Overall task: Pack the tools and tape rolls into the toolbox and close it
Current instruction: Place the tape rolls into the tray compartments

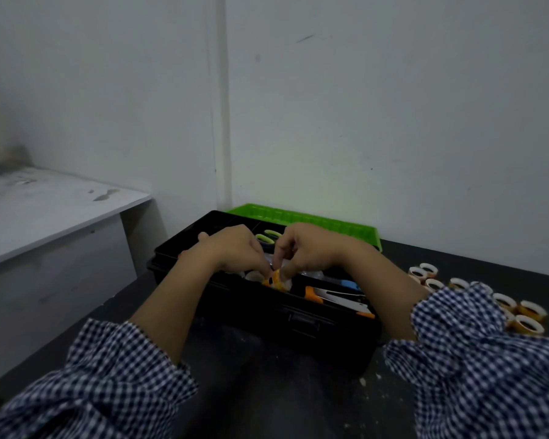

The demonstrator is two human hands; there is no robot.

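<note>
- Pinching a small orange tape roll (276, 278), apparently together, left hand (232, 248) and right hand (311, 248) meet over the open black plastic toolbox (298, 324).
- Its green lid (298, 217) lies back near the wall.

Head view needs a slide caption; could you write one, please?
Left hand and right hand pinch a tape roll in the open toolbox.

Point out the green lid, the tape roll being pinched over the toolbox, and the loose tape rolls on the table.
green lid (314, 221): head view, its ribbed inner face.
held tape roll (276, 278): head view, its orange side wall.
loose tape rolls (520, 330): head view, the nearest roll's outer wall.
</note>
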